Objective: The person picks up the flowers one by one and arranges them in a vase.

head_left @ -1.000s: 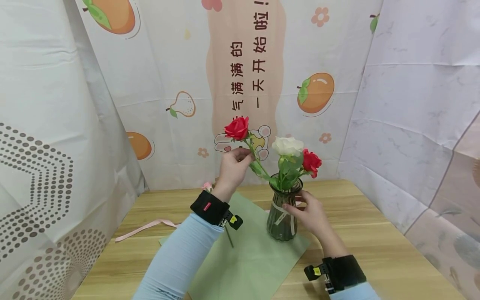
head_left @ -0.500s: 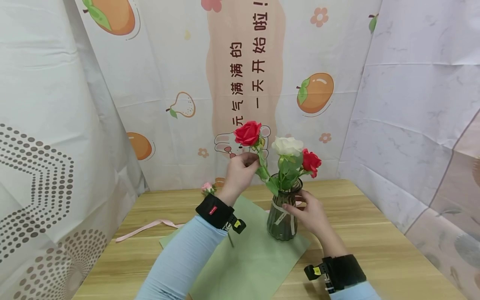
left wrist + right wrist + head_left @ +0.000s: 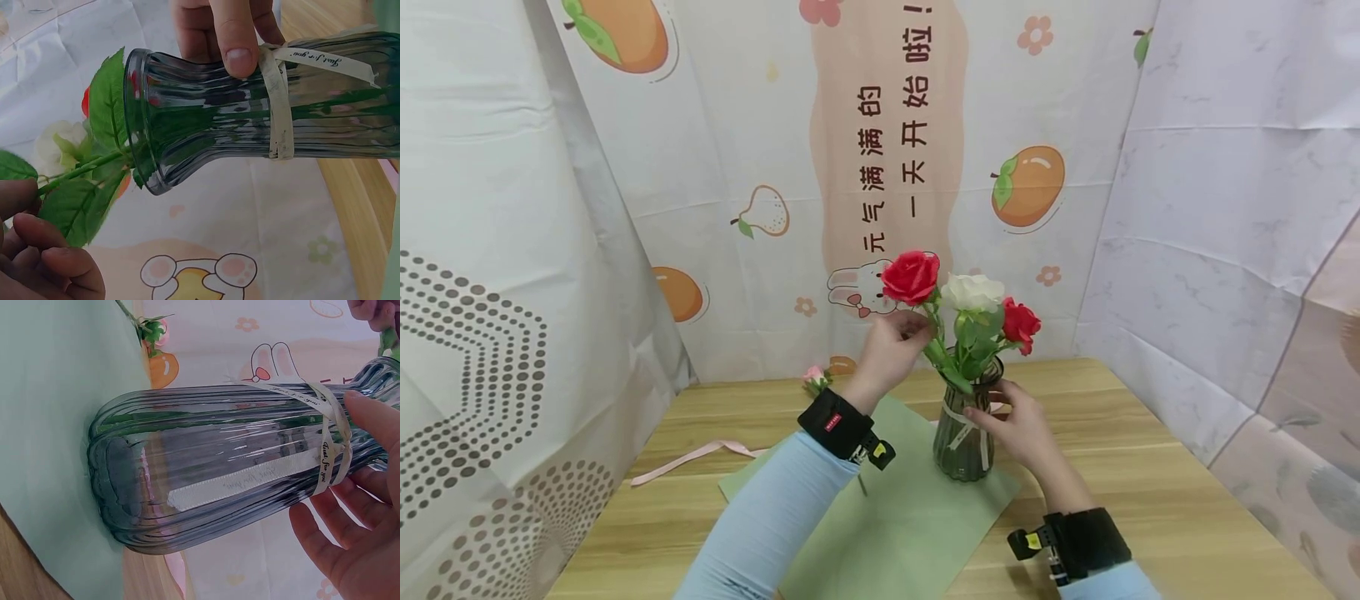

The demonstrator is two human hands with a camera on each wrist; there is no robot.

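Observation:
My left hand (image 3: 892, 350) pinches the green stem (image 3: 81, 170) of a red rose (image 3: 912, 277), whose lower end is inside the glass vase (image 3: 962, 450). A white rose (image 3: 973, 293) and a second red rose (image 3: 1021, 325) stand in the same vase. Around the vase's neck from the right, my right hand (image 3: 1022, 423) holds it with thumb and fingers. A cream ribbon (image 3: 325, 437) printed with words is tied about the vase, just below that thumb. The vase stands upright on a sheet of green paper (image 3: 880, 542).
A pink rose (image 3: 816, 377) lies on the table (image 3: 1135, 467), its stem partly hidden by my left arm. Left of the paper lies a pink ribbon (image 3: 700, 452). A printed cloth (image 3: 752, 125) hangs behind the table.
My left hand has moved right and slightly down with the red rose, bringing it more upright and closer to the white one. The right hand and vase stay in place.

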